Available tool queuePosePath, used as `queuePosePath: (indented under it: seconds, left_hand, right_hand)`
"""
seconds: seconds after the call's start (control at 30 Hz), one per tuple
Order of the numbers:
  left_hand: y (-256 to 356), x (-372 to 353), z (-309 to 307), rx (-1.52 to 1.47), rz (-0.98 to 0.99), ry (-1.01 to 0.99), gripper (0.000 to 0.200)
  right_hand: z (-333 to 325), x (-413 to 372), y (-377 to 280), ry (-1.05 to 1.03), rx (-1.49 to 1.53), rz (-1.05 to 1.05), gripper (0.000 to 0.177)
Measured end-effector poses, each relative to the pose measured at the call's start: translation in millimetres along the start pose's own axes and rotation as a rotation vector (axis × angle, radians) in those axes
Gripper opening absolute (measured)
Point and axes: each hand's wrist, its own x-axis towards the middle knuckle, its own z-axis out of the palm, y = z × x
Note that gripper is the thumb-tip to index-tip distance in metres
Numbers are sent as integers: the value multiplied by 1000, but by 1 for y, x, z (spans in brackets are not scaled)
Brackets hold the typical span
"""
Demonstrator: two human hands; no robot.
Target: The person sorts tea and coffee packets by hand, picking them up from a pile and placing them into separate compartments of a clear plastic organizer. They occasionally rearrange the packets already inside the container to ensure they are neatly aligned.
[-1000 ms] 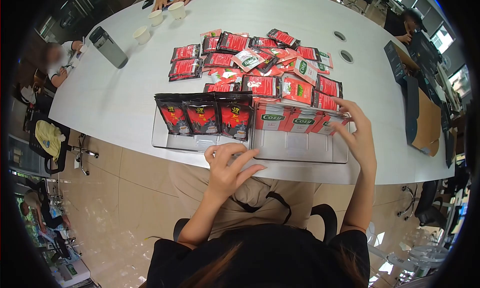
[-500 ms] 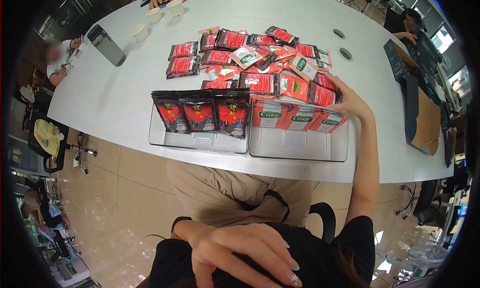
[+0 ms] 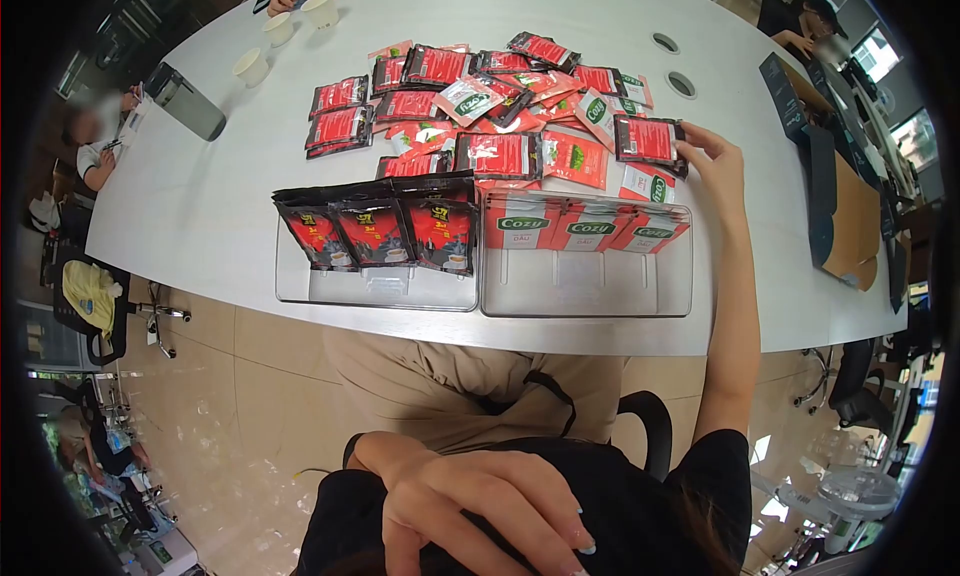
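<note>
My right hand [image 3: 712,166] pinches the right edge of a black-and-red coffee sachet [image 3: 647,140], at the right side of a loose pile. Just below that sachet lies a Cozy tea packet [image 3: 650,184]. My left hand [image 3: 490,501] is in front of my chest with its fingers stretched out, holding nothing. Two clear trays stand side by side near the table's front edge. The left tray [image 3: 375,301] has upright black-and-red coffee sachets [image 3: 370,232] at its back. In the right tray [image 3: 585,306], Cozy tea packets [image 3: 590,230] stand in a row along the back.
Mixed coffee sachets and tea packets [image 3: 480,101] are heaped behind the trays. A grey bottle [image 3: 190,101] and three paper cups [image 3: 320,11] stand at the left and back. An open cardboard box [image 3: 845,216] lies at the right edge. Other people sit around the table.
My right hand has moved away from the tray's corner, carrying the coffee sachet slightly farther back; a Cozy packet now shows below it. My left hand stays by my chest. The view has shifted slightly.
</note>
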Motion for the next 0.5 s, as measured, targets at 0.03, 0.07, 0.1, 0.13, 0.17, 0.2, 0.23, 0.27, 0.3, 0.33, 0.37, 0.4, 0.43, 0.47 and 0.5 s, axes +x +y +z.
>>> queuePosePath:
  seconds: [0.03,0.07,0.1,0.13,0.17,0.2,0.23,0.27,0.3,0.33,0.37,0.4,0.43,0.47,0.5]
  left_hand:
    - [0,-1,0,-2,-4,1,56]
    - [1,-1,-1,-5,-8,1,54]
    - [1,-2,-3,7,-12,-11,52]
    - [1,-2,-4,37,-8,-21,51]
    - [1,-2,-5,67,-4,-30,50]
    - [0,-2,-7,116,8,-39,50]
    - [0,-2,-8,166,21,-49,51]
    - [2,-5,-7,183,29,7,46]
    - [5,-10,-3,200,38,62,47]
    - [9,-13,4,246,71,129,45]
    - [13,-16,12,293,100,198,44]
    - [15,-20,15,271,151,207,45]
    - [16,-22,16,250,201,216,48]
    - [20,-23,18,249,197,193,48]
    - [26,-18,21,249,193,170,48]
  right_hand:
    - [0,0,0,35,-13,13,35]
    - [-3,0,-2,69,-27,26,33]
    - [-4,0,-3,103,-43,38,32]
    - [-6,2,3,142,25,30,29]
    - [-8,2,4,176,15,48,29]
    - [-10,2,4,212,5,64,28]
    - [-13,3,4,248,-4,79,28]
    - [-15,4,9,266,-33,81,29]
    - [-18,3,9,207,-119,121,31]
    - [-22,1,7,148,-205,160,33]
    - [-26,1,7,90,-290,198,35]
    - [-28,3,11,61,-324,188,37]
    - [-28,2,19,32,-356,178,39]
    - [-28,2,24,2,-388,169,42]
    - [-26,3,25,15,-347,132,45]
